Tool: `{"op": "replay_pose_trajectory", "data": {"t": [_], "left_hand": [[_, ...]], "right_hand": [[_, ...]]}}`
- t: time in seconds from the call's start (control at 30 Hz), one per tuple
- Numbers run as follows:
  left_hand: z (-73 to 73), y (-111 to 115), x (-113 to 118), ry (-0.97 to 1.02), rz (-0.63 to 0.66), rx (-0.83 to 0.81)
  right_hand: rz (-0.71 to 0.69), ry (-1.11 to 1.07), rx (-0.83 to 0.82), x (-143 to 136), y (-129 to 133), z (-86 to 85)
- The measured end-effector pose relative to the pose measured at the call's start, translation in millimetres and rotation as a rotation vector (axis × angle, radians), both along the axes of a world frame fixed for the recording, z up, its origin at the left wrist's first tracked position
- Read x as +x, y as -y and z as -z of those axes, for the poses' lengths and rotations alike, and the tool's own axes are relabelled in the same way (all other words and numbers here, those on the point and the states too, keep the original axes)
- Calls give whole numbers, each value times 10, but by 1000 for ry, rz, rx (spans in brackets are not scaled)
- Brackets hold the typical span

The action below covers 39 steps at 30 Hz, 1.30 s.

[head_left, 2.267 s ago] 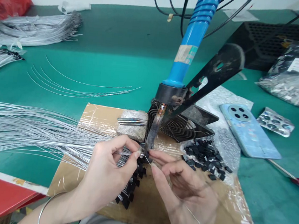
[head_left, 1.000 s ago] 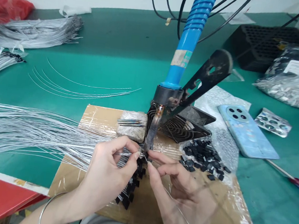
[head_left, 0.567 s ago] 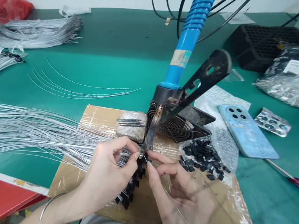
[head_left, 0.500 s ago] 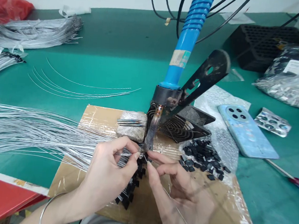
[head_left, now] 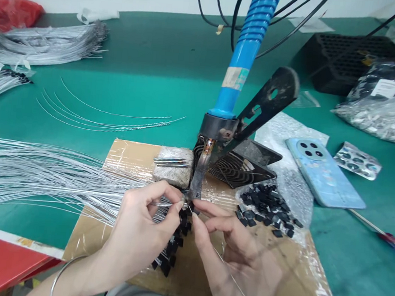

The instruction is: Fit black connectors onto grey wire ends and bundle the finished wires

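Note:
My left hand [head_left: 144, 226] pinches a thin wire just below the tip of a blue soldering iron [head_left: 228, 95]. Facing it, my right hand [head_left: 232, 253] has thumb and forefinger closed on a thin strand that trails across the palm. The fingertips of both hands nearly meet under the iron's tip. A large bundle of silvery wires [head_left: 58, 176] runs from the left to beneath my left hand. Black pieces [head_left: 165, 261] on wire ends lie between my hands, on a cardboard sheet [head_left: 127, 155]. The exact joint at the tip is too small to make out.
A black fan [head_left: 233, 168] stands behind the iron's tip. Loose black pieces [head_left: 265, 201] lie on bubble wrap, near a blue phone [head_left: 330, 179] and a screwdriver [head_left: 391, 239]. A grey block [head_left: 172, 176] carries thin rods. Behind are a black tray [head_left: 345, 60] and wire bundles [head_left: 50, 43].
The view has shifted very slightly, so the iron and the things on the right appear a little further left. Both hands keep the same pinch in nearly the same place.

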<state>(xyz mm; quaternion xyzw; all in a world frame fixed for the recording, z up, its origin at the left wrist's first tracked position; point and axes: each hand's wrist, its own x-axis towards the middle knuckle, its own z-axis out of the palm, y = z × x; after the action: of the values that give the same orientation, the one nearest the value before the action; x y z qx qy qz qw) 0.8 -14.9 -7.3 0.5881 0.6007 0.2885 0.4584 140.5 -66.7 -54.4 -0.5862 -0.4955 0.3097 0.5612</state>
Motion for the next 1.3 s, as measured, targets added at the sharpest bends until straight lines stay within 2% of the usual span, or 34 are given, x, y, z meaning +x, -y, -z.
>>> {"op": "replay_pose_trajectory", "data": {"t": [0.27,0.63,0.93,1.3], "left_hand": [[11,3,4,-31,4,-16],[-6,7,8,3,-3,19],[20,-5,-2,-44,7,-11],[21,6,-4,-31,17,38]], "right_hand": [[8,41,6,7,9,2],[7,-14,7,-17,5,-43],[17,49,5,-11,-9,-38],[10,29,26,-18,4,-32]]}}
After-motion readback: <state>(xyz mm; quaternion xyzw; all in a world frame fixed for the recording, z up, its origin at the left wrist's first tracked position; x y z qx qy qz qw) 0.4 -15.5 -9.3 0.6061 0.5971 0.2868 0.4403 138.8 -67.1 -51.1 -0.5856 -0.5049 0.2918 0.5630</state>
